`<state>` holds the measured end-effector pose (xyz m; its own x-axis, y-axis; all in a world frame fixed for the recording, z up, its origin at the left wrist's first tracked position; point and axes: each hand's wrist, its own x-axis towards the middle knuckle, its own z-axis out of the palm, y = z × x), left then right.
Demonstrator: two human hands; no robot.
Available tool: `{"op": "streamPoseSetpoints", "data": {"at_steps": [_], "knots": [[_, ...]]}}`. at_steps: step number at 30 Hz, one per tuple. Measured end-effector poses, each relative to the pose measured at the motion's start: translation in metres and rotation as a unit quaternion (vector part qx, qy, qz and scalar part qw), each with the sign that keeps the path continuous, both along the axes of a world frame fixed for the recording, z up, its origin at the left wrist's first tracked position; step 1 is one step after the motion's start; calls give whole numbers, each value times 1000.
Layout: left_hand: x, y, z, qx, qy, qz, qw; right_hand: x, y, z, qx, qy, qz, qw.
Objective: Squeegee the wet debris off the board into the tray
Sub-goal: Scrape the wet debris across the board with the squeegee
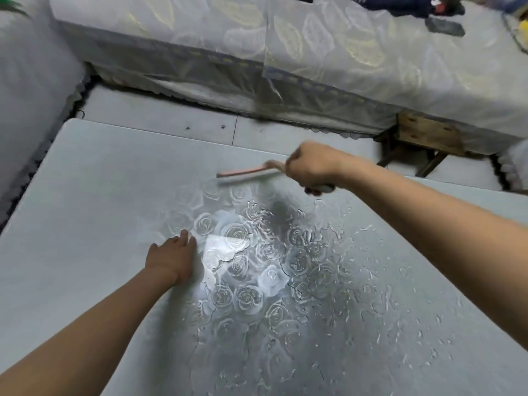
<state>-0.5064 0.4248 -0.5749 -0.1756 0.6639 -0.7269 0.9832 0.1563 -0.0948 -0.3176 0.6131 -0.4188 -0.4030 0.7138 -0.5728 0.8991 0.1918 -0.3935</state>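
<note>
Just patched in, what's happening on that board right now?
A person's right hand grips a pink-and-white squeegee, blurred, at the far edge of the wet patch on the pale grey board. The left hand rests flat on the dry side. Small white flecks dot the wet area. No tray is in view.

Leaf-patterned bedcover (314, 47) behind, wooden frame (428, 135) beneath it, dark clothes (400, 4) on top.

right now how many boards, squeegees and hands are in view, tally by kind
board: 1
squeegee: 1
hands: 2, left hand flat on the board, right hand gripping the squeegee
total: 4
</note>
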Motion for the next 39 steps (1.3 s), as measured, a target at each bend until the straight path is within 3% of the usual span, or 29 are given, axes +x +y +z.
{"op": "streamPoseSetpoints", "data": {"at_steps": [3, 8, 16, 21, 24, 29, 33, 39], "knots": [[-5, 3, -1, 2, 2, -18, 1000, -33, 12, -16, -23, 36, -41, 998], [-13, 5, 0, 5, -3, -25, 1000, -25, -20, -37, 17, -20, -26, 999], [-22, -4, -6, 48, -20, -43, 998, 32, -80, -3, -113, -30, -50, 992], [-22, -4, -12, 51, -12, -56, 997, 38, -30, -14, -3, -1, -144, 990], [-21, -5, -15, 49, -6, -58, 997, 49, -14, -32, -1, -10, -208, 978], [-21, 2, -12, 27, 16, -62, 998, 50, -81, -51, -21, 20, -224, 974], [-14, -1, -3, -19, -37, -10, 999, 47, -142, -39, -82, 35, -228, 970], [-10, -36, 8, 109, -69, -4, 992, 51, -100, -21, -14, 46, -250, 967]]}}
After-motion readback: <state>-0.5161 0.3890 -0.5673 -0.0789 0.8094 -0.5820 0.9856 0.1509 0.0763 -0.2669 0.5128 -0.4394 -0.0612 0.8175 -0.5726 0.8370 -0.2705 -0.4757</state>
